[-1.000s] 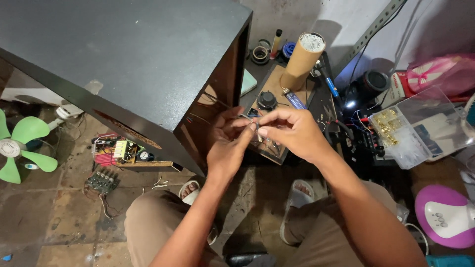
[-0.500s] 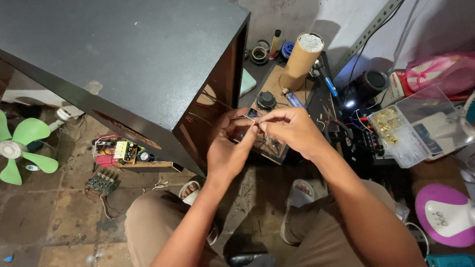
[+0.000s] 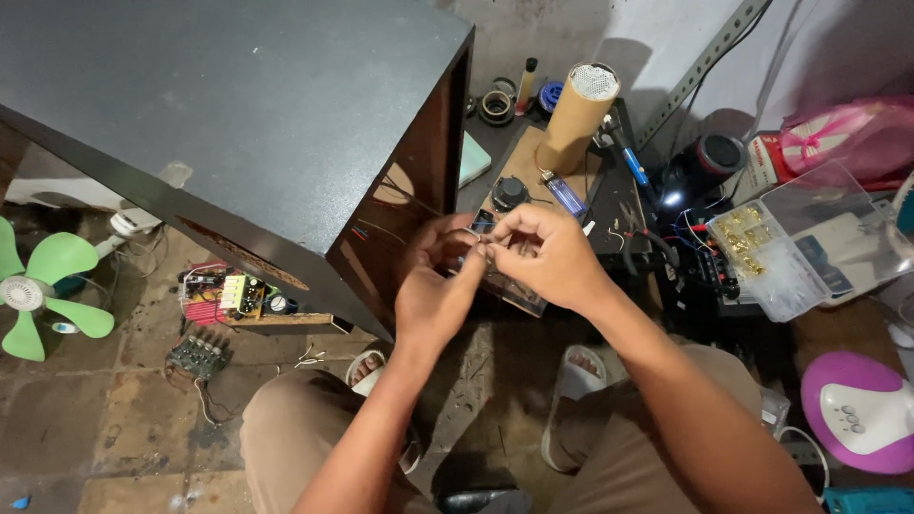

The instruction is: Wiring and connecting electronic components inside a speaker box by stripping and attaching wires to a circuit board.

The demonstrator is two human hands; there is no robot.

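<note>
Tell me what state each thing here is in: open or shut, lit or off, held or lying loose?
Left hand: fingers pinched on a small part, too small to identify.
Right hand: fingers pinched at the same spot.
Black cabinet: open side faces the hands, wires visible inside.
Clear plastic box: lid open, gold parts inside.
Green fan: blades look still.
Cardboard tube: upright.
Circuit board: lying loose on floor.

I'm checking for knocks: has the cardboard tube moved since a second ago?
No. The cardboard tube stands in the same spot beside the black cabinet.

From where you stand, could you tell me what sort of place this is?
Probably an informal electronics repair corner: bare circuit boards on the floor, a clear parts box, and both hands pinching fine wires beside a dark cabinet.
</note>
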